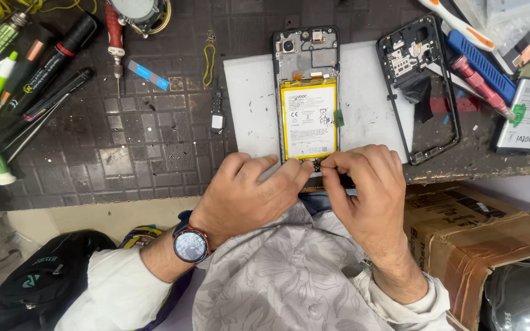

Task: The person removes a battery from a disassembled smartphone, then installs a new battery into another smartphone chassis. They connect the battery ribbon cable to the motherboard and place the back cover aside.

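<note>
The opened phone (307, 98) lies face down on a white sheet (249, 104) on the dark tiled bench mat (136, 141), its back off and its yellow battery (309, 119) showing; the person sits at the near edge with both hands at the phone's bottom end. The left hand (246, 190) rests on the lower left corner, fingers curled and pressing down, the thumb meeting the right one; it steadies rather than grips. The right hand (366, 187) has thumb and forefinger pinched together over the small dark part at the phone's foot (315, 164); whether a screw, a connector or a tool tip sits between them is too small to tell. A round watch (191, 245) sits on the left wrist.

The stripped black frame (418, 92) lies just right of the sheet; screwdrivers and pens (38, 67) crowd the far left, a blue-handled tool (480, 64) and a spare battery (529, 113) the far right; a cardboard box (480, 239) stands below the bench.

To my eye this is fine work at the board's lower edge, and it goes best with the left hand holding the body flat, the pinch light and square, and no levering against the battery's soft edge; a slip there could crease it or tear a ribbon.
</note>
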